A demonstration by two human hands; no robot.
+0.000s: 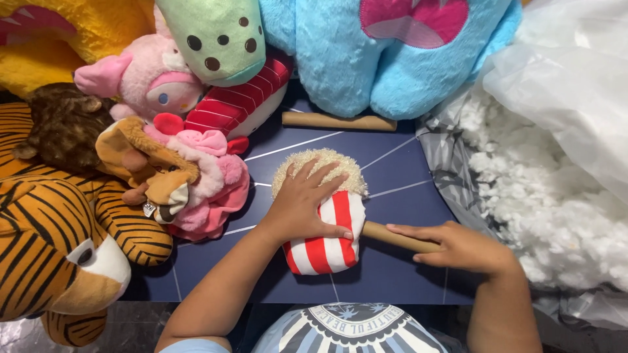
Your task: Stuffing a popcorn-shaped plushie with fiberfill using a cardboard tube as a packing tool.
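The left hand (pixel 302 208) is pressing down on a red-and-white striped plush toy with a curly beige top (pixel 325 216), its grip spread flat over the fabric, thumb along the stripes. The toy is lying in the middle of the dark blue tabletop (pixel 392 274). The right hand (pixel 458 246) is resting on a tan wooden stick (pixel 392 236) whose end is touching the toy's side, its grip closing loosely around it. A heap of white stuffing fibre (pixel 556 216) is lying just to the right.
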